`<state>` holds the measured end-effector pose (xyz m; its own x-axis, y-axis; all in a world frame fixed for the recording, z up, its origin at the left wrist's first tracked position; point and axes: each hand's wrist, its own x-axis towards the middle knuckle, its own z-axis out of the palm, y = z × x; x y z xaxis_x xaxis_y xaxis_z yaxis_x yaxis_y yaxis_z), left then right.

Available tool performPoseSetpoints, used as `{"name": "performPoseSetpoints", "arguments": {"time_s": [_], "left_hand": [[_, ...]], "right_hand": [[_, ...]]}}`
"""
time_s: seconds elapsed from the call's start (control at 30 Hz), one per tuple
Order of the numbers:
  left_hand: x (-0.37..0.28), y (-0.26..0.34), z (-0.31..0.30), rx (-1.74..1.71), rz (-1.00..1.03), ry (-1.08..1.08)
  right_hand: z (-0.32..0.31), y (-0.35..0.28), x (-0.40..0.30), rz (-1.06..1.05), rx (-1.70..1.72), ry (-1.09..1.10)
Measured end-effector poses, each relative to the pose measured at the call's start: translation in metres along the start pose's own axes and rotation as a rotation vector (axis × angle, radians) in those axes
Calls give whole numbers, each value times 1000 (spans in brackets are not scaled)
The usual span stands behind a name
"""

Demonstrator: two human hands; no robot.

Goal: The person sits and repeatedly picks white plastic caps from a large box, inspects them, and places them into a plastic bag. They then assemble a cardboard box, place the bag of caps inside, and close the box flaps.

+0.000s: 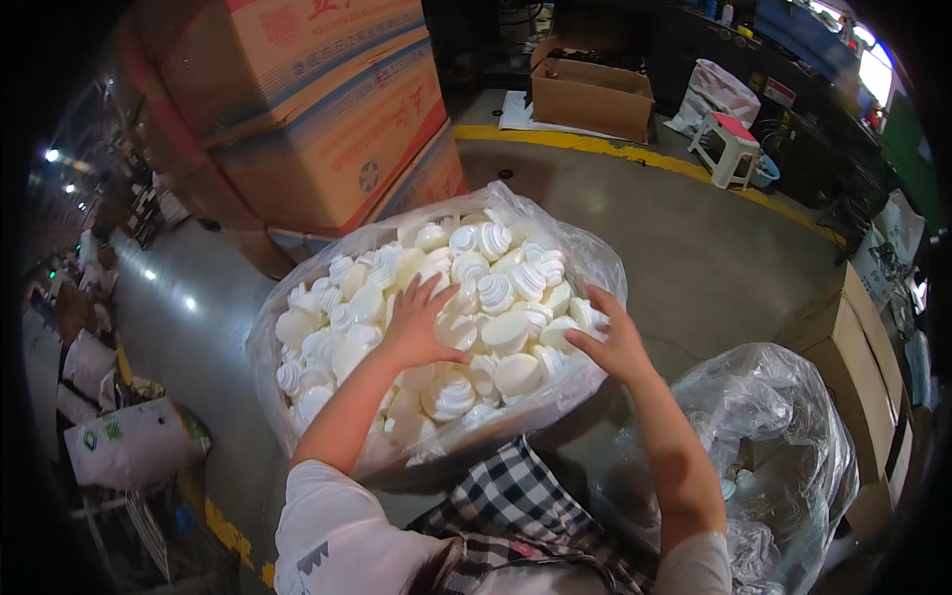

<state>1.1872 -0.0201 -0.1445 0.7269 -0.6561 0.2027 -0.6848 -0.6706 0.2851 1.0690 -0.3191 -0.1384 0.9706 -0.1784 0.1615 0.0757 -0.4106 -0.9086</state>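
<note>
A container lined with a clear plastic bag [606,268] stands before me, heaped with white and cream plastic pieces [494,294], round and flat on one side, ridged like a spiral on the other. Over the middle-left of the heap, my left hand [420,323] is spread with its palm down and fingers apart; whether it touches the pieces is hard to tell. My right hand [613,338] is at the heap's right edge, thumb and fingers apart around one piece [586,314], with no firm grip visible.
Stacked printed cardboard boxes [320,134] rise at the upper left. Lower right lies another clear plastic bag [781,401] with a few white pieces, beside a cardboard box [855,372]. An open carton [591,100] and a white stool with a red seat [729,149] stand farther back.
</note>
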Motion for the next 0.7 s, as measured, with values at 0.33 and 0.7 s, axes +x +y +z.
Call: {"name": "performPoseSetpoints", "arguments": {"time_s": [0.33, 0.7], "left_hand": [[78, -137, 15, -171, 52, -382], [123, -134, -3, -490, 83, -818]], "right_hand": [[80, 37, 87, -95, -441, -421], [159, 5, 94, -96, -402, -62]]}}
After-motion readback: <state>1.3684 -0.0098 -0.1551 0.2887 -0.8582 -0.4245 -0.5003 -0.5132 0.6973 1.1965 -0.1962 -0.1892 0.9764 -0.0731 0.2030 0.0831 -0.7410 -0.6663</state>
